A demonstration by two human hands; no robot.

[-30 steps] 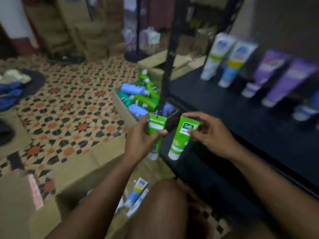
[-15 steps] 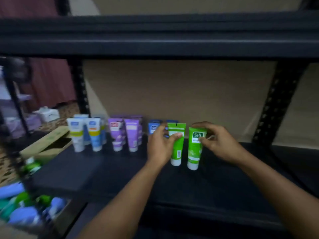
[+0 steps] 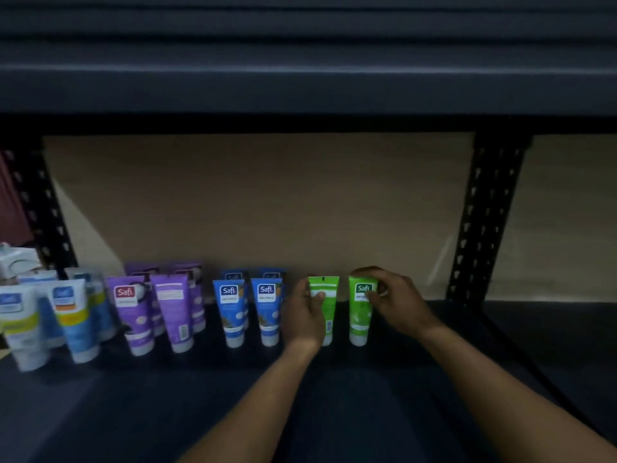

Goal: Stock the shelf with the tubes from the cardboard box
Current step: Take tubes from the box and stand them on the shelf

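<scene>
The dark shelf (image 3: 334, 412) is being stocked before a tan board. Toward its back edge, the left tube (image 3: 328, 317) is being pinched by the left hand (image 3: 302, 317) and the right tube (image 3: 359, 319) by the right hand (image 3: 397, 302), both tubes cap-down. If released tilted, either risks being toppled into the blue tubes (image 3: 267, 312) just beside.

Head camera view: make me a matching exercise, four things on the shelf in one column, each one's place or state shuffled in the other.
1 green tube showing a barcode
2 green tube showing the Safi logo
3 blue tubes
4 purple tubes

A left of the blue tubes
B gripped by the right hand
C between purple and green tubes
D gripped by the left hand

Pairs: 1-D, 2-B, 3-C, 4-A
</scene>
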